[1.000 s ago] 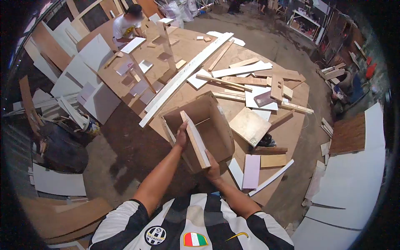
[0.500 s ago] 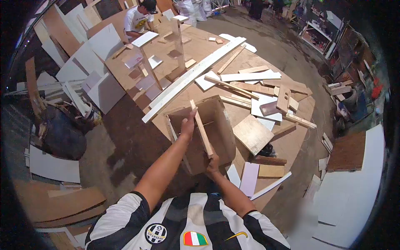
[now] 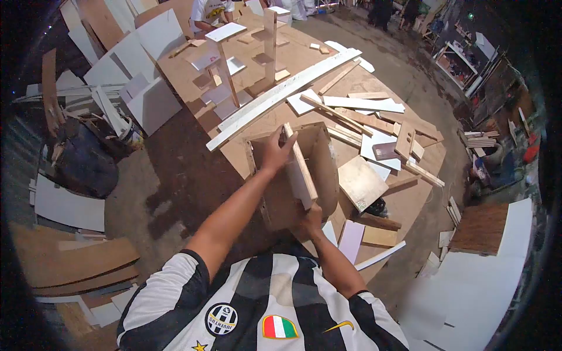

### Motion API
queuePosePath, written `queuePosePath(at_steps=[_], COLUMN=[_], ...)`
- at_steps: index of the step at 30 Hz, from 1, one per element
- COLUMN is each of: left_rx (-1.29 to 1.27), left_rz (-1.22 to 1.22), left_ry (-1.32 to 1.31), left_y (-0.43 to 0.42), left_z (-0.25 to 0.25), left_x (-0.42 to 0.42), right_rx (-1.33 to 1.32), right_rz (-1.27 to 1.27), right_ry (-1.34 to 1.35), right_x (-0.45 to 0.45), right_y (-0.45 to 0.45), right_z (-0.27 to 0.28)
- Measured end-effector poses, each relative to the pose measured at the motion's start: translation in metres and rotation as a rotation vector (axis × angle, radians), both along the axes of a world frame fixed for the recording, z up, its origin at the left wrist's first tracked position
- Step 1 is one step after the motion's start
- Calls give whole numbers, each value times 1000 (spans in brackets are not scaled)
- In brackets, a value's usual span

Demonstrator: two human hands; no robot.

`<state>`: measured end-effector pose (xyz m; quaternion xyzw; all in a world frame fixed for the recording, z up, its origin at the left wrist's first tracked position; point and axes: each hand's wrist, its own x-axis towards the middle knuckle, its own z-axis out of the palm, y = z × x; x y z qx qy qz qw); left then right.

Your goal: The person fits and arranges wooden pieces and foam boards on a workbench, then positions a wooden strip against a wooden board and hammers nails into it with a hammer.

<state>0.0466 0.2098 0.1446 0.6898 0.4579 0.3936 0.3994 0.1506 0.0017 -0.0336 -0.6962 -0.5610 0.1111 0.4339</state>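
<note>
A wooden board (image 3: pixel 301 169) with a pale edge is tilted on its side between my hands, its edge turned up toward me. My left hand (image 3: pixel 277 153) is closed around the far end, thumb and fingers on either face. Closed at the near end is my right hand (image 3: pixel 312 215), partly hidden under the board. Just beneath them stands an open-topped brown wooden box (image 3: pixel 325 153) at the table's edge. The board hangs over the box's opening; whether it touches the box, I cannot tell.
Scrap strips and a square plywood piece (image 3: pixel 362 182) cover the right of the table (image 3: pixel 257 126). A long white plank (image 3: pixel 281 100) crosses it. Upright pieces (image 3: pixel 270 47) stand at the back, near another person (image 3: pixel 212 13). White panels (image 3: pixel 153 105) lean at the left.
The board has moved slightly right and tipped, so more of its pale left face shows. Both hands went with it. The whole view has also shifted a little.
</note>
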Motion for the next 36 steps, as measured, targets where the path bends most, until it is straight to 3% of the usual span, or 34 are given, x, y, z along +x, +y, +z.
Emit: queuePosePath(at_steps=[3,6,7,8,9,12,15,17,18,20,21,23,28,36], left_rx=[191,17,-131,-280,-286,-295,-563,-681,-681,-700,-699,-605,-524,-453], left_rz=[58,85,19,-47,-52,-72,-199,-277,-276,-239,-239,9,-55,-70], left_ry=[-10,-159,-190,-218,-216,-4,-63,423,423,60,57,78,146,225], left_y=[-21,-59,-72,-85,-97,-115,-118,-110,-109,-108,-106,-98,-46,-52], left_z=[-19,-35,-38,-40,-50,-65,-40,-25,-34,-64,-66,-69,-84,-79], left_x=[0,0,-1,-3,-4,-7,-11,-9,-10,-8,-6,-3,-8,-4], right_rx=[-7,-162,-338,-345,-405,-535,-616,-540,-540,-566,-564,-518,-501,-556], right_rz=[-41,-16,-28,-34,-45,-18,-17,-53,-52,-64,-64,-34,-39,-63], right_ry=[129,-78,-124,-123,-192,-275,-342,-293,-294,-281,-284,-247,-291,-269], right_x=[3,13,12,11,10,9,-2,-9,-12,-15,-16,-18,-16,-12], right_y=[-27,-62,-70,-71,-69,-44,-8,10,17,31,38,51,95,85], right_z=[82,134,157,163,168,152,120,108,109,115,120,131,121,120])
